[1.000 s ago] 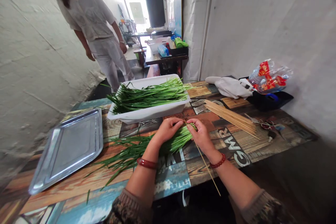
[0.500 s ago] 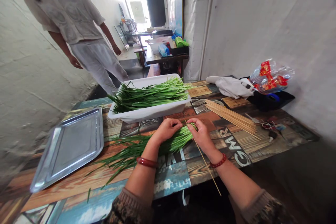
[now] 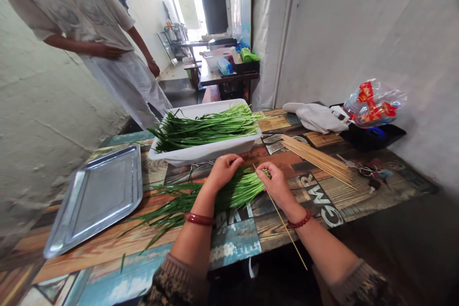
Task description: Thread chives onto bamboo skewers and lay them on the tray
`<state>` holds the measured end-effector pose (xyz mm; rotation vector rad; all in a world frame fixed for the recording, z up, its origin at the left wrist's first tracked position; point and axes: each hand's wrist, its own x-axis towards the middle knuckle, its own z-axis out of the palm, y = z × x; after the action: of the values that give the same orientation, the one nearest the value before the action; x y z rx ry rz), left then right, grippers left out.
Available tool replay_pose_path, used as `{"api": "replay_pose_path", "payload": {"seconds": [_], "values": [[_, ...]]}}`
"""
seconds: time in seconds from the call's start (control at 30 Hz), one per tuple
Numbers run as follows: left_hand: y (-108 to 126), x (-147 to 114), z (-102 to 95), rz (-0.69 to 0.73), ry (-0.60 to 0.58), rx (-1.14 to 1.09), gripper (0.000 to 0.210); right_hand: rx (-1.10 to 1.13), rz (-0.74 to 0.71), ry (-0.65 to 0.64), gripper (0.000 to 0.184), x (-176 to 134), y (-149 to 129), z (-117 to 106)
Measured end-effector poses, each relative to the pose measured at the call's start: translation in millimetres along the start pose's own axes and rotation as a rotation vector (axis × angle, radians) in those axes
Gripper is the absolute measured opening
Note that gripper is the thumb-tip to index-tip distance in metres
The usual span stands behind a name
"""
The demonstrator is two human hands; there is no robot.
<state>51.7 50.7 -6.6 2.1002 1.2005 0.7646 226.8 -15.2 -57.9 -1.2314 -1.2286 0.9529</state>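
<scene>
A loose pile of garlic chives (image 3: pixel 238 191) lies on the table in front of me, pale stem ends to the right and dark green leaves to the left. My right hand (image 3: pixel 274 182) pinches a thin bamboo skewer (image 3: pixel 289 227) near its upper tip, over the stem ends; its long end slants down past the table edge. Above the chives, my left hand (image 3: pixel 225 171) is closed in a pinch, and I cannot make out what is between the fingertips. Behind both hands, a white plastic tub (image 3: pixel 208 153) holds more chives (image 3: pixel 211 126).
To the left lies a metal tray (image 3: pixel 103 196). On the right are several bamboo skewers (image 3: pixel 317 160), scissors (image 3: pixel 362 168), a pale cloth (image 3: pixel 317 117) and a red-and-clear plastic bag (image 3: pixel 373 103). A person (image 3: pixel 89 33) in light clothes stands beyond the table.
My left hand has drawn slightly up and left, away from my right hand and the stems. My right hand keeps the skewer almost in place. The standing person has raised one forearm across the waist.
</scene>
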Motion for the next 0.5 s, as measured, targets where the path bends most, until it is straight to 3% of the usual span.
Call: {"api": "replay_pose_path", "payload": {"seconds": [0.1,0.33,0.5], "values": [[-10.3,2.3,-0.5,-0.043,0.089,0.132,0.026,-0.01,0.0,-0.004,0.021,-1.0,-3.7,-0.2],[-13.1,0.8,5.4,-0.061,0.029,0.318,0.02,0.011,0.031,-0.006,0.022,-2.1,-6.4,0.8],[-11.3,-2.1,5.4,-0.167,-0.054,0.45,0.015,0.014,0.049,-0.021,0.02,-3.4,-9.9,0.5]]}}
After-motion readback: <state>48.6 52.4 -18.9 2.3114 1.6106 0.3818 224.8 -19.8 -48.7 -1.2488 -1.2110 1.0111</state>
